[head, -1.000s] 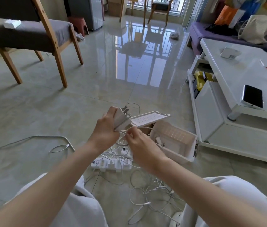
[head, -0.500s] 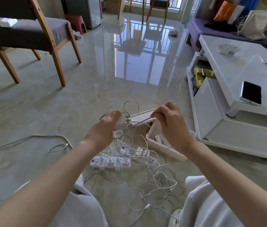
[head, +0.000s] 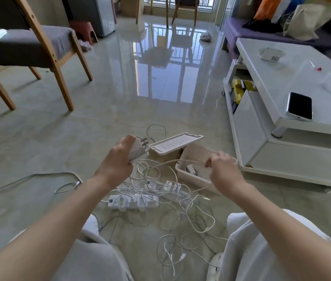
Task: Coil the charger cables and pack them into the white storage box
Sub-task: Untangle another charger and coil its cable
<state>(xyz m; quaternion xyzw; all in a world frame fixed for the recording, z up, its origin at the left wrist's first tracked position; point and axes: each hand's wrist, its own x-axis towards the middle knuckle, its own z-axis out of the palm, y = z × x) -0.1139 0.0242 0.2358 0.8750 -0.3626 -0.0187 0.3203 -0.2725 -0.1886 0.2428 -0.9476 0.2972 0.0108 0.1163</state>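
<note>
My left hand (head: pixel 118 159) grips a white charger plug (head: pixel 138 149) with its prongs pointing up and right. From the plug a white cable (head: pixel 172 162) runs taut to my right hand (head: pixel 222 169), which pinches it above the white storage box (head: pixel 191 177). The box stands open on the floor with a small charger inside, and its lid (head: pixel 175 143) is hinged back to the left. Below my hands lies a tangle of white cables (head: pixel 181 201) over two white power strips (head: pixel 133 201).
A low white coffee table (head: pixel 282 122) with a phone (head: pixel 299 106) on top stands right of the box. A wooden chair (head: pixel 28 49) is at the far left. A loose cable (head: pixel 38 177) trails across the floor on the left. My knees frame the bottom.
My right hand has swung from beside the plug out to the right and down over the box, drawing the cable taut. My left hand kept hold of the plug.
</note>
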